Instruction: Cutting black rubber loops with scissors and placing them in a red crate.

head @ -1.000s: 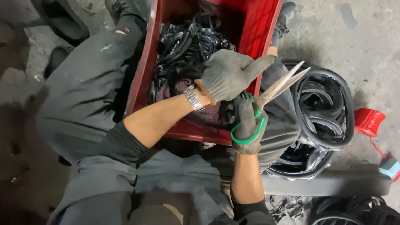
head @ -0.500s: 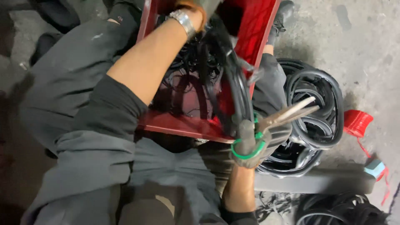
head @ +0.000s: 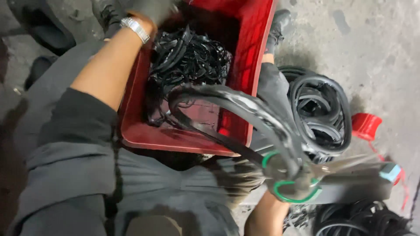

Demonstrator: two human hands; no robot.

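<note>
Head camera, looking down at a seated person's lap. One red plastic crate (head: 245, 65) sits between the knees, partly filled with a tangle of cut black rubber strips (head: 190, 57); that pile suggests a good share of the cutting is done. The gloved left hand (head: 148, 8), with a metal wristwatch, reaches into the crate's far end; its grip cannot be told. The gloved right hand (head: 288, 181) is closed around one pair of green-handled scissors (head: 302, 185) and a long black rubber loop (head: 236, 105) arching over the crate. Uncut rubber rings (head: 321, 113) lie stacked right of the crate, with more at the bottom right, too tangled to count.
</note>
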